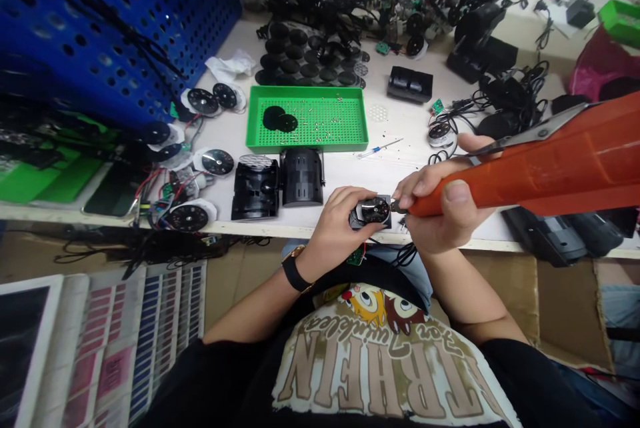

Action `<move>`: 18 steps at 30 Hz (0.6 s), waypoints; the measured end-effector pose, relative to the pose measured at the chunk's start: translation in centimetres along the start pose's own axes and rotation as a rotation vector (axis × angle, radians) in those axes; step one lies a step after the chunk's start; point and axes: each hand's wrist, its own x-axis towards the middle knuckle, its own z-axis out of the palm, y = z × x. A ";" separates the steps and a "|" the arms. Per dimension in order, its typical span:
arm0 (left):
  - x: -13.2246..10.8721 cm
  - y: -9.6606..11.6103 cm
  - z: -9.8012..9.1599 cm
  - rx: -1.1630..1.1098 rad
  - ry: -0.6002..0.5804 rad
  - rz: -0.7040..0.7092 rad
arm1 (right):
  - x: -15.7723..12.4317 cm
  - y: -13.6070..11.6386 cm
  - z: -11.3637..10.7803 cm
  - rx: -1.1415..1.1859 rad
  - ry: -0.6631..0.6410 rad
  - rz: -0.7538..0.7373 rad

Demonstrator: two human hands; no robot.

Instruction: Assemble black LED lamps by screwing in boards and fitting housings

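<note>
My left hand (341, 223) is closed around a small motor unit with a black perforated disc face (374, 211), at the bench's front edge. In my right hand (445, 211) is a large orange power screwdriver (540, 165) with a metal lever along its body. Its dark tip meets the right side of the motor unit. The tip's exact contact point is too small to make out. Below the unit, a green circuit board (356, 255) and black cable hang over the edge.
A green tray (361, 138) holds screws and black discs. Black cylindrical housings (303, 178) stand left of my hands. A blue-handled screwdriver (373, 150) lies behind them. Wired motor units (189, 216) line the left. Cables and parts (340, 1) pile at the back, near a blue perforated crate (190, 1).
</note>
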 end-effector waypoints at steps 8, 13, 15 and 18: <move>0.0 0.0 -0.1 -0.031 -0.005 -0.024 | -0.5 0.5 -0.4 -0.145 -0.104 0.021; 0.0 0.0 0.0 -0.047 -0.009 -0.035 | -0.5 0.7 -0.3 -0.071 -0.146 -0.019; 0.0 0.0 0.0 -0.055 -0.011 -0.049 | -0.4 0.7 -0.1 -0.075 -0.138 -0.041; 0.0 0.0 -0.1 -0.066 -0.015 -0.057 | -0.4 0.5 0.1 -0.117 -0.117 -0.058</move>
